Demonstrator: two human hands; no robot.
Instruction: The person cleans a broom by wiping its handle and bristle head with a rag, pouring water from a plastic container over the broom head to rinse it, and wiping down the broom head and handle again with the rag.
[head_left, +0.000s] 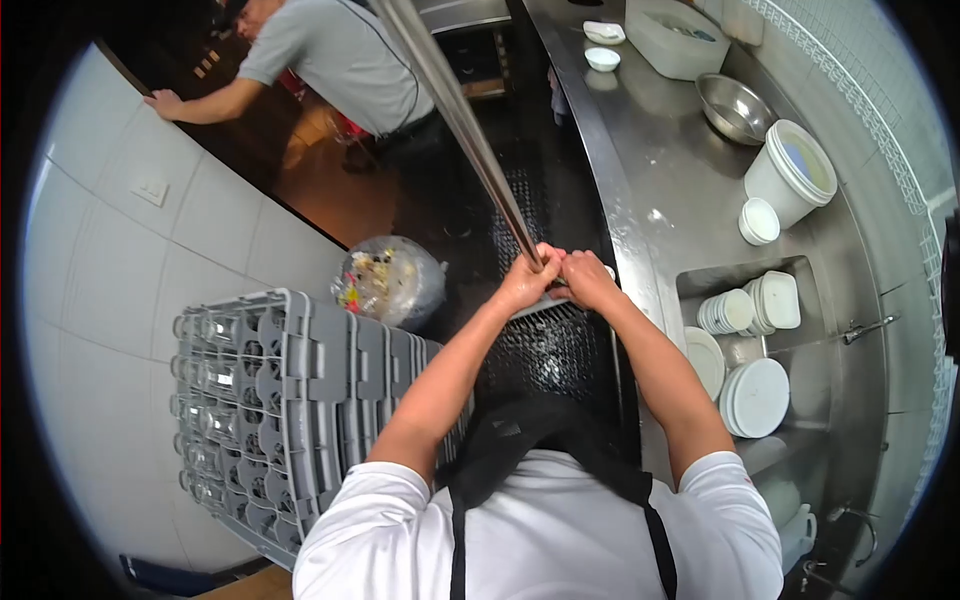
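Observation:
A long shiny metal pole [470, 130] slants from the top of the view down to my hands. My left hand [528, 280] is closed around its lower end. Right beside it, my right hand [588, 279] has curled fingers touching the left; what lies in them is hidden. Just under both hands shows the pale edge of a ridged or bristled piece [545, 306], mostly covered, so I cannot tell whether it joins the pole. Beneath is the dark, wet, textured floor [550, 355].
Stacked grey glass racks [300, 400] stand at left, near a clear bag of waste [395, 280]. A person in grey [340, 70] leans by the doorway. Along the right runs a steel counter [650, 150] with a metal bowl [735, 107], a white bucket [790, 175] and sinks holding white dishes [755, 398].

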